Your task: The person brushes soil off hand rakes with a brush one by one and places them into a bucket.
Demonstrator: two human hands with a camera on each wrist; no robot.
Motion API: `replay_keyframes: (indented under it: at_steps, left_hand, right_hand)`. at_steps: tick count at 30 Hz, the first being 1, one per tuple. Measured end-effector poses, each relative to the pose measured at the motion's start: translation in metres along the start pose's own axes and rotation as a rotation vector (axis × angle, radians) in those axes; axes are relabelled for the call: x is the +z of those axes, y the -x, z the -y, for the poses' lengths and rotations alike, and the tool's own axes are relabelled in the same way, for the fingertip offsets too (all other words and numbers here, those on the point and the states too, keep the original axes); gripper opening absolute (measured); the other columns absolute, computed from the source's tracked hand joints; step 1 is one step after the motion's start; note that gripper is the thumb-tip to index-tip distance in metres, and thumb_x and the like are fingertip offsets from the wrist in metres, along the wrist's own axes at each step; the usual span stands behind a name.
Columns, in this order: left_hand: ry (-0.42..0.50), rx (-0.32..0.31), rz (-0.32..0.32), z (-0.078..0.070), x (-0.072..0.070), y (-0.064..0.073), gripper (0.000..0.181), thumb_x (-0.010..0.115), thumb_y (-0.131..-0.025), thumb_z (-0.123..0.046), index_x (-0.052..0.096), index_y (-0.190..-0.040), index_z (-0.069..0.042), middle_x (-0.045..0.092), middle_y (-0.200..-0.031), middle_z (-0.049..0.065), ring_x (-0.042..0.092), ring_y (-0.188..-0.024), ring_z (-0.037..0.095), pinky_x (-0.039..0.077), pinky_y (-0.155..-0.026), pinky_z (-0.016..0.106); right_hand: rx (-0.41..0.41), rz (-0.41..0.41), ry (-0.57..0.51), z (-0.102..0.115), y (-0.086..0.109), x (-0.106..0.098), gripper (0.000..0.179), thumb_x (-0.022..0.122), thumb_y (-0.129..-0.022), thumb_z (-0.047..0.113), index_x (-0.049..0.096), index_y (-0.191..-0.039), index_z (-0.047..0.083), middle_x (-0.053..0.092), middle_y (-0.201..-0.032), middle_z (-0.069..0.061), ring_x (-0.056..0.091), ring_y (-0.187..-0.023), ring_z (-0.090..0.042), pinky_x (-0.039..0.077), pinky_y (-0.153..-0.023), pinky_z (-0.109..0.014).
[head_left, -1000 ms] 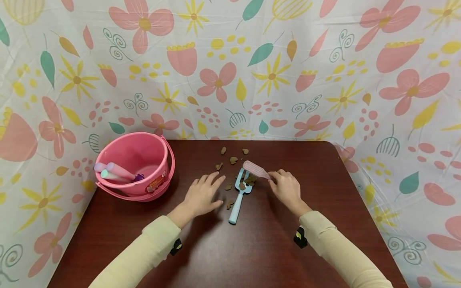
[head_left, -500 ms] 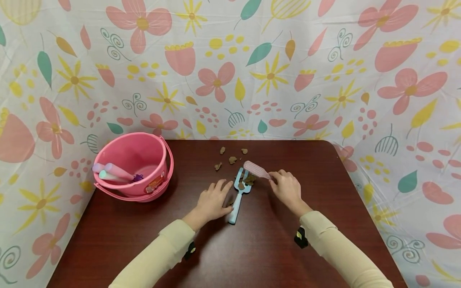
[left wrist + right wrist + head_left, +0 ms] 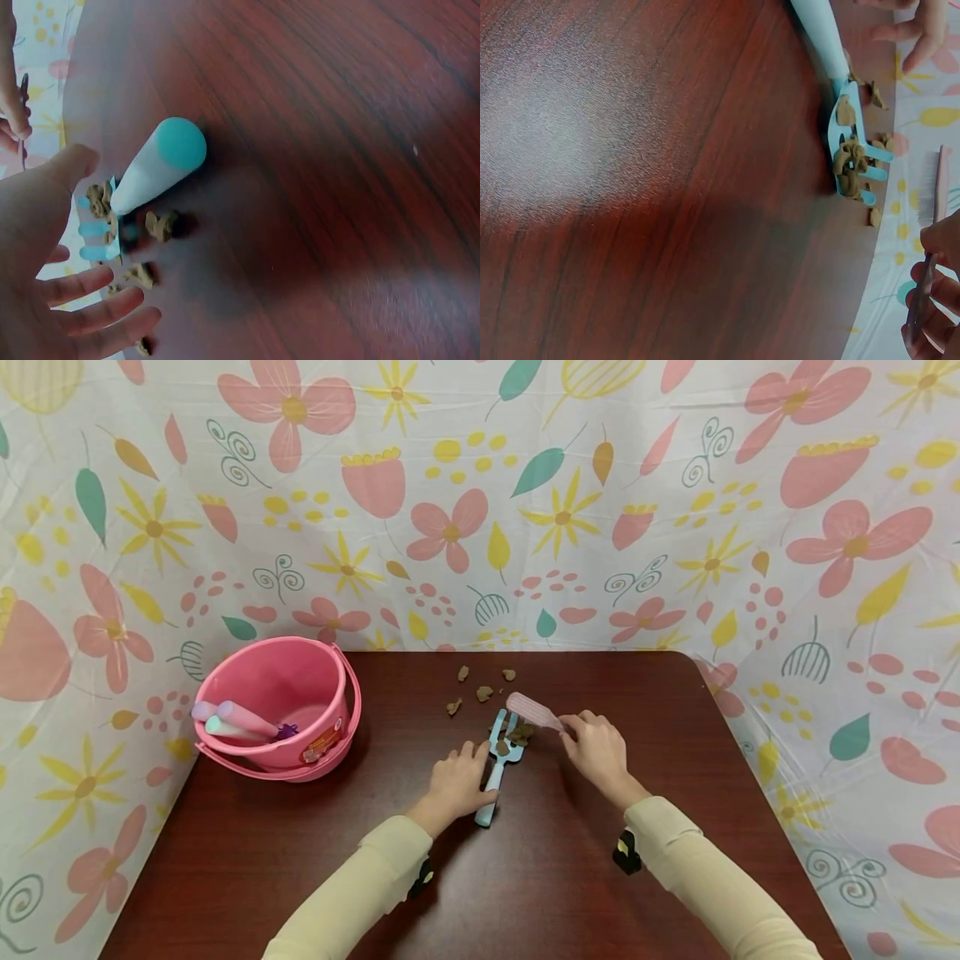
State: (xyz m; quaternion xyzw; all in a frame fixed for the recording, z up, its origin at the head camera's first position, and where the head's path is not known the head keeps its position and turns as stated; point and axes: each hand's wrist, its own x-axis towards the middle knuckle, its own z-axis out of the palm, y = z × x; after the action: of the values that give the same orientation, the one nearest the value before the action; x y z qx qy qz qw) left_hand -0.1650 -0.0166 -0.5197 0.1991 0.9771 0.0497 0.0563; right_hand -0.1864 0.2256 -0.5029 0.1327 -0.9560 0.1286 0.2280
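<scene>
A small garden fork (image 3: pixel 489 802) with light blue tines and a pale handle lies on the dark red-brown table. Brown crumbly clumps (image 3: pixel 851 161) sit on and around its tines. My left hand (image 3: pixel 456 783) hovers at the left of the handle, thumb over it in the head view. In the left wrist view its fingers (image 3: pixel 105 311) are spread and hold nothing, with the thumb apart from the handle. My right hand (image 3: pixel 596 752) pinches the handle of a pink brush (image 3: pixel 528 710), whose bristles show in the right wrist view. The brush head is raised above the fork's tines.
A pink bucket (image 3: pixel 300 677) with a lowered handle stands at the back left, holding several pastel-handled tools (image 3: pixel 247 720). More brown clumps (image 3: pixel 485 693) lie scattered behind the fork. A flower-printed sheet (image 3: pixel 450 585) hangs along the table's far edge.
My left hand has moved right, from beside the loose clumps to the fork's handle. The right hand and brush have stayed almost still.
</scene>
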Motion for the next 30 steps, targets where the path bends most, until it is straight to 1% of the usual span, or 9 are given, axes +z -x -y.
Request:
replay_keyframes:
  at_steps: [2, 6, 11, 17, 20, 23, 25, 30]
  left_hand:
    - [0.010, -0.021, 0.010, -0.003, 0.002, -0.001, 0.078, 0.063, -0.077, -0.056, 0.036, -0.138, -0.016, 0.048, -0.123, 0.009, 0.059, -0.091, 0.026, 0.049, -0.062, 0.040]
    - [0.029, -0.039, 0.013, -0.009, 0.006, -0.001, 0.071, 0.064, -0.077, -0.055, 0.043, -0.130, -0.013, 0.051, -0.118, 0.010, 0.060, -0.079, 0.025, 0.049, -0.057, 0.038]
    - [0.062, -0.059, 0.013, -0.014, 0.013, -0.001, 0.069, 0.064, -0.076, -0.054, 0.045, -0.127, -0.012, 0.052, -0.118, 0.013, 0.058, -0.066, 0.022, 0.046, -0.051, 0.035]
    - [0.088, -0.101, 0.022, -0.019, 0.019, -0.002, 0.064, 0.068, -0.074, -0.052, 0.049, -0.120, -0.012, 0.057, -0.107, 0.012, 0.055, -0.056, 0.022, 0.042, -0.046, 0.034]
    - [0.077, -0.126, 0.025, -0.021, 0.022, -0.002, 0.062, 0.068, -0.074, -0.052, 0.050, -0.118, -0.011, 0.058, -0.107, 0.012, 0.055, -0.055, 0.023, 0.041, -0.044, 0.034]
    - [0.068, -0.143, 0.022, -0.023, 0.025, -0.003, 0.062, 0.069, -0.074, -0.050, 0.051, -0.118, -0.011, 0.059, -0.107, 0.012, 0.059, -0.060, 0.025, 0.043, -0.046, 0.036]
    - [0.061, -0.149, 0.025, -0.025, 0.025, -0.003, 0.063, 0.070, -0.073, -0.049, 0.051, -0.119, -0.010, 0.060, -0.106, 0.012, 0.061, -0.064, 0.026, 0.045, -0.048, 0.038]
    - [0.045, -0.151, 0.032, -0.029, 0.027, -0.002, 0.065, 0.070, -0.074, -0.048, 0.050, -0.122, -0.009, 0.059, -0.101, 0.011, 0.060, -0.065, 0.027, 0.045, -0.048, 0.036]
  right_hand:
    - [0.004, -0.001, 0.002, 0.000, -0.001, -0.001, 0.024, 0.073, -0.076, 0.016, 0.071, -0.100, 0.010, 0.065, -0.084, -0.010, 0.058, -0.066, -0.028, 0.046, -0.050, -0.039]
    - [0.013, 0.005, 0.010, 0.000, -0.003, -0.002, 0.024, 0.073, -0.076, 0.016, 0.071, -0.100, 0.011, 0.065, -0.084, -0.010, 0.058, -0.066, -0.028, 0.046, -0.050, -0.038]
    - [0.022, 0.021, 0.012, 0.000, -0.002, -0.001, 0.025, 0.073, -0.077, 0.017, 0.071, -0.100, 0.011, 0.065, -0.085, -0.010, 0.059, -0.067, -0.028, 0.046, -0.051, -0.038]
    - [0.027, 0.020, 0.017, 0.000, -0.001, 0.001, 0.025, 0.073, -0.077, 0.018, 0.071, -0.100, 0.011, 0.065, -0.086, -0.009, 0.059, -0.068, -0.028, 0.047, -0.051, -0.039]
    - [0.027, 0.017, 0.017, -0.001, 0.000, 0.002, 0.025, 0.073, -0.076, 0.018, 0.071, -0.100, 0.011, 0.065, -0.086, -0.009, 0.059, -0.068, -0.028, 0.047, -0.051, -0.038]
    - [0.029, 0.023, 0.015, -0.001, 0.000, 0.001, 0.024, 0.073, -0.077, 0.018, 0.071, -0.100, 0.011, 0.065, -0.086, -0.010, 0.059, -0.068, -0.028, 0.047, -0.051, -0.038]
    - [0.029, 0.027, 0.013, 0.000, 0.001, 0.001, 0.024, 0.072, -0.077, 0.018, 0.071, -0.100, 0.011, 0.065, -0.086, -0.010, 0.059, -0.068, -0.028, 0.046, -0.051, -0.038]
    - [0.029, 0.028, 0.011, 0.001, 0.001, 0.001, 0.024, 0.073, -0.077, 0.018, 0.071, -0.100, 0.011, 0.065, -0.085, -0.010, 0.059, -0.068, -0.028, 0.047, -0.051, -0.039]
